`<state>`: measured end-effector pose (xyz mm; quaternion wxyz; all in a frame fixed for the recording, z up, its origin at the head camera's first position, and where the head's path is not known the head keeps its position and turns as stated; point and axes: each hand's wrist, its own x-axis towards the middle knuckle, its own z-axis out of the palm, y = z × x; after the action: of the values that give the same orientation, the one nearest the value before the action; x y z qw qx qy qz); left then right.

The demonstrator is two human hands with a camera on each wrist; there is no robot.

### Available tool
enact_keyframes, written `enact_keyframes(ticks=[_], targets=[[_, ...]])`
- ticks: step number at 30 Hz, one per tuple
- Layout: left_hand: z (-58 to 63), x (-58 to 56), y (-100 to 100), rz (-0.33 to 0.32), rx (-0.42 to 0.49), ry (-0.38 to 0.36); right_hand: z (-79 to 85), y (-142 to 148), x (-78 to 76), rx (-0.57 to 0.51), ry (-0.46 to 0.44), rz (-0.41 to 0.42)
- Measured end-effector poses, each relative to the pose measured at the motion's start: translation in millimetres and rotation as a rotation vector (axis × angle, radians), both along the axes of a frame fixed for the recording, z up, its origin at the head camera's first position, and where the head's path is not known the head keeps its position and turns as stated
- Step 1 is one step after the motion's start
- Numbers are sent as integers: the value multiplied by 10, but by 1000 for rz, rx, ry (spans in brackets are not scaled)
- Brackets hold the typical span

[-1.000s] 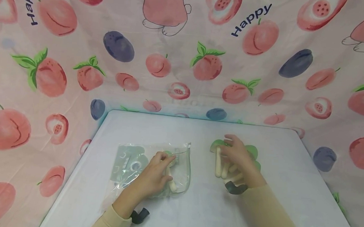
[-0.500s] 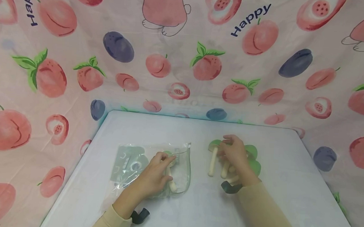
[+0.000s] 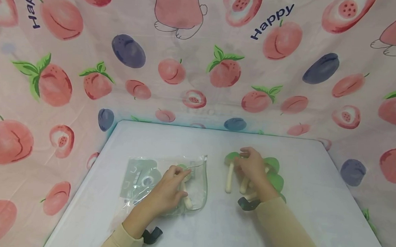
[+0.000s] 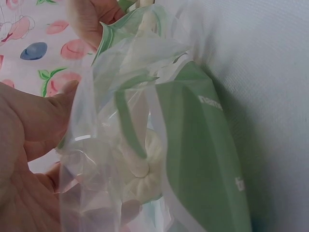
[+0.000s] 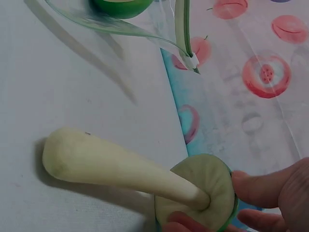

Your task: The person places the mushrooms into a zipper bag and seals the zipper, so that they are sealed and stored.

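My left hand (image 3: 169, 191) grips a clear plastic zip bag (image 3: 199, 190) with a green printed panel, its mouth towards the right. Inside the bag lies a mushroom (image 4: 149, 166) with a pale stem, seen through the plastic. To the right, my right hand (image 3: 253, 167) holds another mushroom (image 5: 120, 166) by its green cap, thumb and fingertips at the cap's edge. Its cream stem points towards the person, low over the table. More green-capped mushrooms (image 3: 275, 181) lie beneath and beside the right hand, partly hidden by it.
The white table (image 3: 314, 204) ends at a back edge against a fruit-print cloth (image 3: 200, 79), which also rises on both sides. A white zip slider (image 5: 194, 61) sits at the bag mouth's corner. Dark straps (image 3: 153, 235) show at both wrists.
The right hand has moved slightly left, drawing one mushroom away from the others. Its stem now stands apart from the pile. The left hand and the bag have stayed put.
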<state>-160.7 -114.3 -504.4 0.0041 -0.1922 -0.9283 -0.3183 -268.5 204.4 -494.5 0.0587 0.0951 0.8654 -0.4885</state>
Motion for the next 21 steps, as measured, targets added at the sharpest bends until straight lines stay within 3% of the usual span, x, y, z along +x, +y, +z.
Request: enact_keyframes(ticks=[5,21], targets=[[4,3,-13,0,-2,10,-18,-7,-11,8,-27,47],[3,0,-18,-3,6,17,-20,-35,11,-40,-48,51]])
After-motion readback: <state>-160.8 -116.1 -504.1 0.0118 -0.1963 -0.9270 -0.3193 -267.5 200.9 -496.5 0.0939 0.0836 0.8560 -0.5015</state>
